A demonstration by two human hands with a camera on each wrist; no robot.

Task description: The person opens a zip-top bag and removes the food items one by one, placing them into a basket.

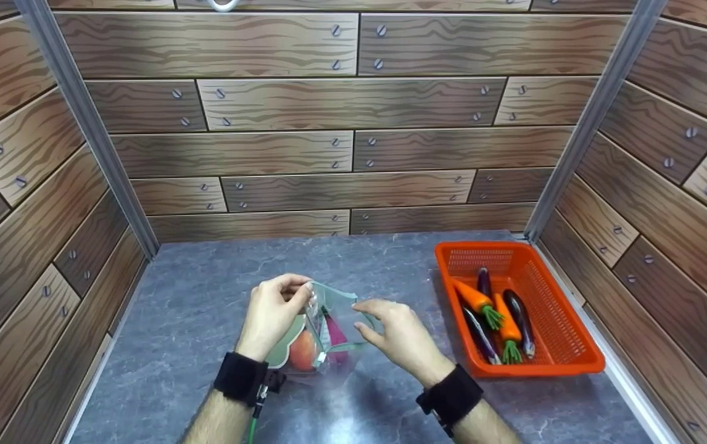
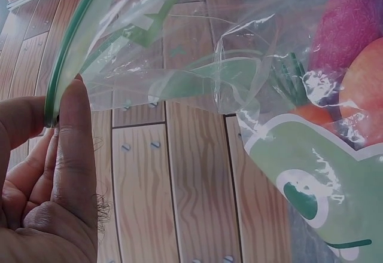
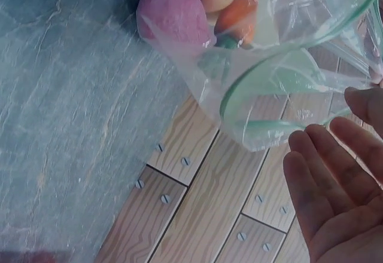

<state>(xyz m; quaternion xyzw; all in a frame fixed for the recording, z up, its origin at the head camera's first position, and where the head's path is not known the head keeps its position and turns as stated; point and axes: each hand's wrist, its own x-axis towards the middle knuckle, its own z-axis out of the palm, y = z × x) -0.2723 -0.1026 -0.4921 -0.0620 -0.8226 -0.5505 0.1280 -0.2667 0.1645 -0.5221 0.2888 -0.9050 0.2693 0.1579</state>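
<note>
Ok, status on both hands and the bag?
Left hand pinches bag rim. Right hand open beside it, not gripping. Bag holds vegetables, mouth open. Nothing in the way.

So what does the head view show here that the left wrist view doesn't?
Only the head view shows the orange basket with toy carrots and eggplants, the grey table, and the right hand open beside the bag's mouth.

Only the left wrist view shows the pinch close up: thumb and fingers clamp the green zip strip, and the green printing on the bag reads clearly.

Both show the left hand holding the clear plastic bag, its pink and orange contents, and the wood-pattern wall.
</note>
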